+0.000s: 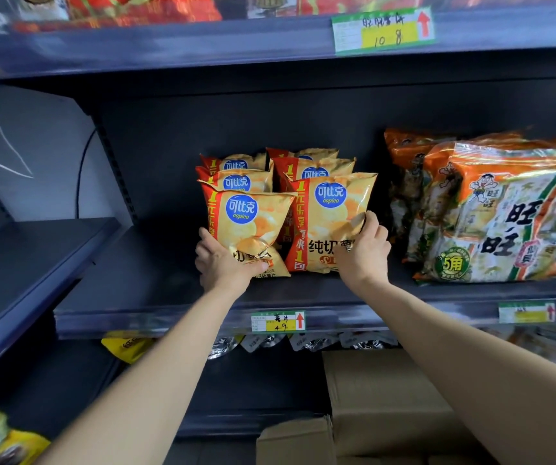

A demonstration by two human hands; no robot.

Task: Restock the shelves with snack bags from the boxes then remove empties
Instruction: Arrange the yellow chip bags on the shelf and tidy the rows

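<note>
- Price label [278, 321]: green and yellow with a red arrow, on the front lip of the middle shelf [156, 290]. All places below are given from this label.
- Left hand [226, 263]: above and a little left. I grip the lower end of the front left chip bag [249, 226], thumb across its face and fingers behind.
- Right hand [364, 253]: above and to the right. My fingers curl round the lower right edge of the front right chip bag [330, 216] and hold it.
- Both front bags: upright on the shelf directly above the label, side by side and touching.
- Rear chip bags [236, 176]: same yellow-orange kind, standing in two files straight behind the front pair.
- Rice cracker packs [504, 216]: same shelf, well to the right, upright in a row.
- Silver pouches [270, 342]: just beneath, only their tops visible.
- Yellow pack [125, 347]: below, to the left.
- Cardboard box [387, 397]: below, to the right, flaps partly in view.
</note>
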